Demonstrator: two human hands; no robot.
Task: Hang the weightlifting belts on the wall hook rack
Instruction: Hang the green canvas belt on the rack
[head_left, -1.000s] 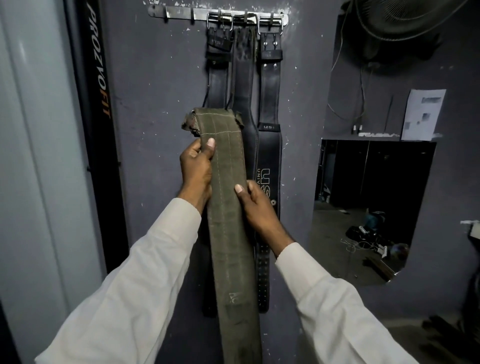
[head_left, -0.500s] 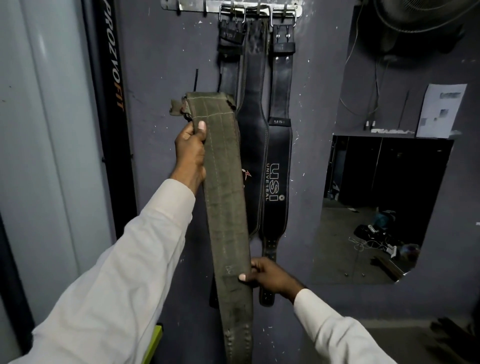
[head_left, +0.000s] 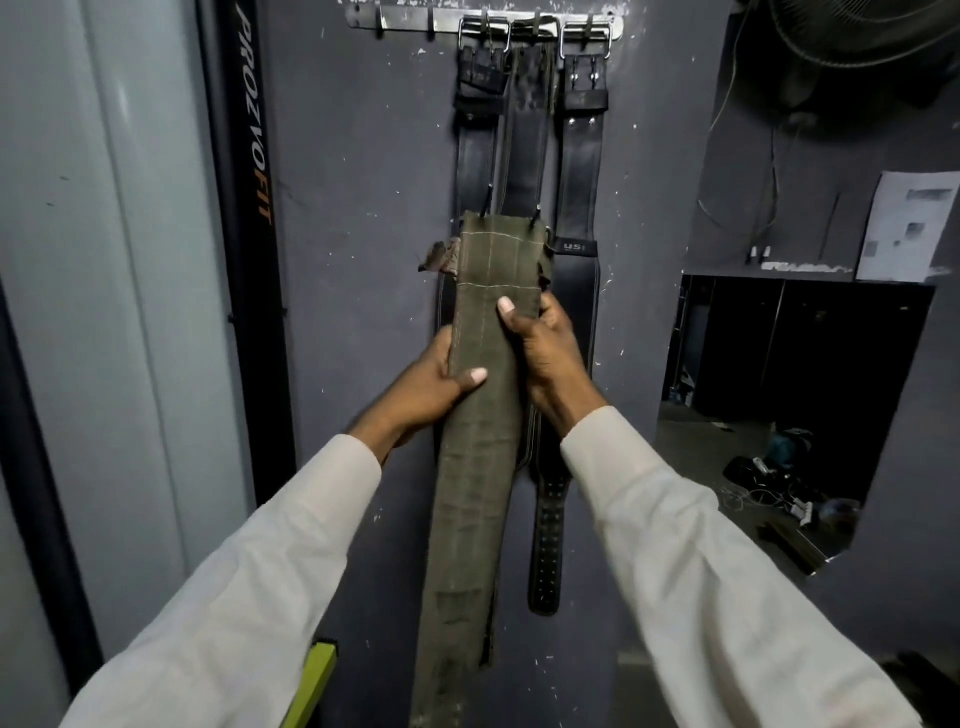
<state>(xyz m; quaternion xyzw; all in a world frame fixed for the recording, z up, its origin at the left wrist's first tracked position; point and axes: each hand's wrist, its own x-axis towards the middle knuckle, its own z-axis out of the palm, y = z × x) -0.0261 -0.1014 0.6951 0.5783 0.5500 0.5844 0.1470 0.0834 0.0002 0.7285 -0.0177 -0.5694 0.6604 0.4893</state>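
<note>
I hold a worn olive-green canvas belt (head_left: 483, 467) upright in front of the dark wall. My left hand (head_left: 431, 387) grips its left edge, thumb across the front. My right hand (head_left: 540, 348) grips its right edge a little higher, near the frayed top end. Above, a steel hook rack (head_left: 415, 23) is screwed to the wall. Three black leather belts (head_left: 579, 166) hang from its right-hand hooks by their buckles, directly behind the green belt. The hooks at the rack's left end are bare.
A black upright post (head_left: 249, 156) with orange lettering stands left of the wall panel, beside a pale grey door. A wall mirror (head_left: 779, 389) at right reflects floor clutter. A fan (head_left: 857, 31) is mounted top right. A yellow-green object (head_left: 311, 680) pokes up near the bottom.
My right hand has come up from the belt's lower part to its top end. My left hand slid down a little. The belt now sits centred in front of the hanging black belts.
</note>
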